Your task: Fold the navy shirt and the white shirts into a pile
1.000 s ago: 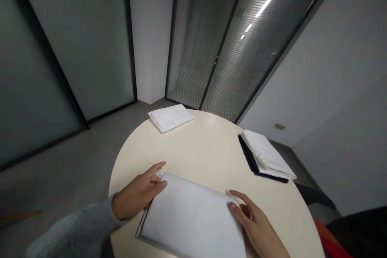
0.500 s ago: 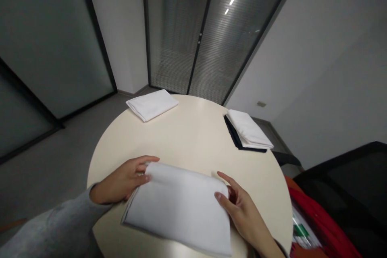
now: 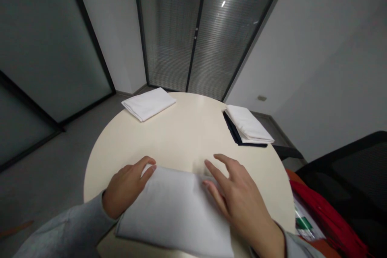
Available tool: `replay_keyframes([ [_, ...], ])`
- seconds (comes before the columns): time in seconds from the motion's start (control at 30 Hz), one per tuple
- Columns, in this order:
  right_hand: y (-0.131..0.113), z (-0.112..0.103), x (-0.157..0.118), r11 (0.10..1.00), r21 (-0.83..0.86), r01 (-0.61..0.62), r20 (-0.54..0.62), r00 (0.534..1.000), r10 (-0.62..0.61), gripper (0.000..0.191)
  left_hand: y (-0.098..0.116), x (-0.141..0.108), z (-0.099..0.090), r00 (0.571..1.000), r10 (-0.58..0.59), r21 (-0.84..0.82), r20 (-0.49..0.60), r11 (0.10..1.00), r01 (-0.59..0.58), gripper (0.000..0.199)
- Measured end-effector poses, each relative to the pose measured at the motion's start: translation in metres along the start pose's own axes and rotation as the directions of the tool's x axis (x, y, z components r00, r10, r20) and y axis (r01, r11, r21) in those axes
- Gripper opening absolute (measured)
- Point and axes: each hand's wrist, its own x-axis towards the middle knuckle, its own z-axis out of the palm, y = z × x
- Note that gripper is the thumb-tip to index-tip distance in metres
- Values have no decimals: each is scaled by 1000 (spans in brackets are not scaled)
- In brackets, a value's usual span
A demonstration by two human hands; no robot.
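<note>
Honestly, my right hand [image 3: 242,197] is open over the folded white cloth [image 3: 175,211] at the counter's [image 3: 190,133] near edge; can't tell if my left hand [image 3: 125,187] grips it. Sideways drag could rumple it.

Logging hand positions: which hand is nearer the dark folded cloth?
Right. The right hand is at the near white cloth's right side, on the near side of the dark folded cloth; the left hand is farther left, at the near white cloth's far-left corner.

Round table [image 3: 181,129] — white cloths [image 3: 175,209], dark cloth [image 3: 232,129]
</note>
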Motion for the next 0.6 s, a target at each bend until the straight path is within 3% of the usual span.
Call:
replay_keyframes([
  [0.17,-17,28,27,972,172,163,234,951,-201,46,-1,0,-2,999,-46,19,6,999,46,35],
  [0.3,-15,46,19,964,215,159,267,940,-214,45,-12,1,-10,998,-40,-180,-50,983,31,42],
  [0.43,-15,40,17,965,229,125,292,937,-191,49,-22,-6,-9,979,-45,-405,-198,914,-40,52],
  [0.53,-15,29,32,963,268,41,402,903,-150,48,-24,-10,-1,966,84,-296,-245,942,-157,51],
  [0.6,-14,23,49,943,327,-56,530,837,-134,51,-25,-10,6,956,158,-215,-249,953,-214,52],
])
